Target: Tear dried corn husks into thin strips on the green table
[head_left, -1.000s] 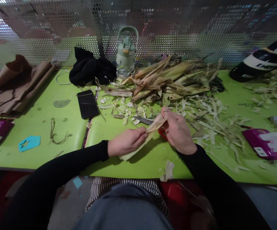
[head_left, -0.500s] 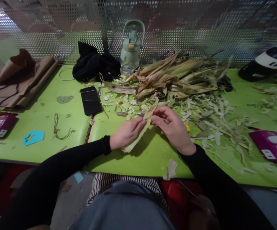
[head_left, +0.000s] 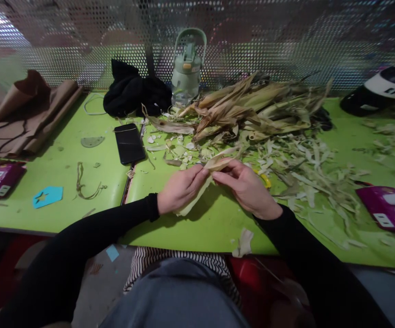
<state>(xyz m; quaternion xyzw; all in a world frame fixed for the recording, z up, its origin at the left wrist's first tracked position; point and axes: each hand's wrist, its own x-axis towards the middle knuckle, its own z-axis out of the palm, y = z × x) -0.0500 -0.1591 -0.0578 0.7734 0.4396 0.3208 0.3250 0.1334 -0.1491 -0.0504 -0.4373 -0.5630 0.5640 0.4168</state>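
Note:
A pale corn husk [head_left: 194, 203] stretches between my two hands above the green table [head_left: 170, 232]. My left hand [head_left: 180, 189] is closed on its middle, the thumb pressed on top. Fingers of my right hand [head_left: 247, 187] pinch the husk near its upper end, which bends to the right. Part of a yellow-handled tool [head_left: 265, 179] shows behind my right hand; its kind is hidden. Beyond my hands lies a heap of dry corn husks [head_left: 252, 107]. Cut husk strips [head_left: 307, 168] are scattered to the right.
A black phone [head_left: 129, 143] lies left of my hands. Behind stand a green water bottle [head_left: 186, 68] and a black cloth bundle [head_left: 134, 91]. Brown paper [head_left: 36, 111], a blue star tag [head_left: 47, 196] and purple packs [head_left: 2, 180] are at the left. A dark bottle [head_left: 382, 89] leans far right.
The husk's upper end has folded over to the right, and my right hand has shifted slightly down with its fingers now on it. My left hand stays nearly in place.

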